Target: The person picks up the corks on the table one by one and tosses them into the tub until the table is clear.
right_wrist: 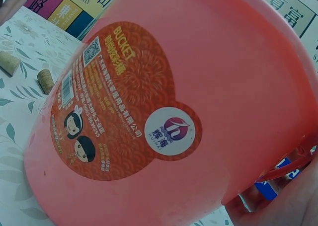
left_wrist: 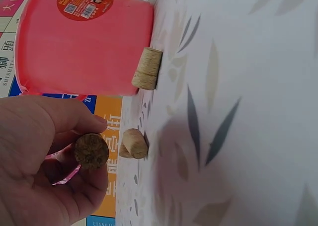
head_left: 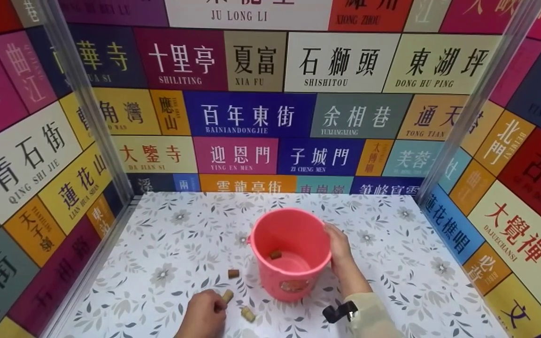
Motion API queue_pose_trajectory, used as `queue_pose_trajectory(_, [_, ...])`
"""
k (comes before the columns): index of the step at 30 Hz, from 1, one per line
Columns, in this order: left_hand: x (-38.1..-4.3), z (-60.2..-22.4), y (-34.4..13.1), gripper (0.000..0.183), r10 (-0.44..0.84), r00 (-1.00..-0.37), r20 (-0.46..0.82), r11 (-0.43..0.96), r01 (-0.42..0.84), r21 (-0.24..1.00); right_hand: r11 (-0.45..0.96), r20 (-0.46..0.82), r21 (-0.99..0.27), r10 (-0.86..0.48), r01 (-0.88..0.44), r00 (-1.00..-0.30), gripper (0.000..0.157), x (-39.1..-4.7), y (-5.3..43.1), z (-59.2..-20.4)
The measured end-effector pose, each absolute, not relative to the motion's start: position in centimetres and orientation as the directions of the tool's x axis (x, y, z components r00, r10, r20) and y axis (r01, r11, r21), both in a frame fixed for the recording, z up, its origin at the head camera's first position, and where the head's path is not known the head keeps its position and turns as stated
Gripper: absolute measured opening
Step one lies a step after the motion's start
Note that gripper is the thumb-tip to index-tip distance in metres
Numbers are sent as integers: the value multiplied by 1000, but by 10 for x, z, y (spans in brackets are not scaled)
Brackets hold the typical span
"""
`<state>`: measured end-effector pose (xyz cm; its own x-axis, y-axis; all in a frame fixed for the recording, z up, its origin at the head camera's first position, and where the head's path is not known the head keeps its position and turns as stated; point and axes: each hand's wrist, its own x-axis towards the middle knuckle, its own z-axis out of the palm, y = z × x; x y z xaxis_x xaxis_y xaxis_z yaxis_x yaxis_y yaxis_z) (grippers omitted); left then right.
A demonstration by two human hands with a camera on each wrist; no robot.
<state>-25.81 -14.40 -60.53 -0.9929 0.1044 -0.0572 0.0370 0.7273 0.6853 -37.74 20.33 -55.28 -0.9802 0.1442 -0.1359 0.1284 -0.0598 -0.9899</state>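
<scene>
A pink bucket [head_left: 270, 277] stands on the table, tilted slightly toward me, with a brown cork [head_left: 276, 254] inside. My right hand [head_left: 341, 246] holds its right side near the rim; by the red handle [right_wrist: 285, 169] the fingers are partly hidden. To the bucket's left, my left hand [head_left: 204, 312] pinches a cork [left_wrist: 92, 151] between thumb and fingers, end-on in the left wrist view and hidden in the head view. Near that hand lie a pale cork [head_left: 227, 295], a second pale cork [head_left: 248, 313] and a darker cork [head_left: 234, 273].
A white tabletop [head_left: 158, 244] with a grey leaf print lies under everything. Panels of coloured signs [head_left: 251, 115] rise at the back and both sides, with clear strips at the corners. A black strap [head_left: 338, 312] sits by the right sleeve [head_left: 369, 314].
</scene>
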Motion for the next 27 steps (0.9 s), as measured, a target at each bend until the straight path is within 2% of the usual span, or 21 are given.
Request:
queue_pose_trajectory(12, [-269,-587,-140,15,190,-952,239,760,297,578,-42,-153,-988,123,149,-981,49,-378,205,-552])
queue_pose_trajectory(15, [-274,-581,-136,12,194,-947,255,762,309,568,-48,-151,-988,136,146,-979,48,-379,205,-552])
queue_pose_trajectory(22, [-282,-566,-121,20,193,-947,257,774,308,553,-78,-148,-987,136,138,-980,47,-380,205,-552])
queue_pose_trajectory(27, [-287,-554,-112,17,232,-938,258,773,338,537,-85,-147,-987,137,136,-980,48,-379,204,-552])
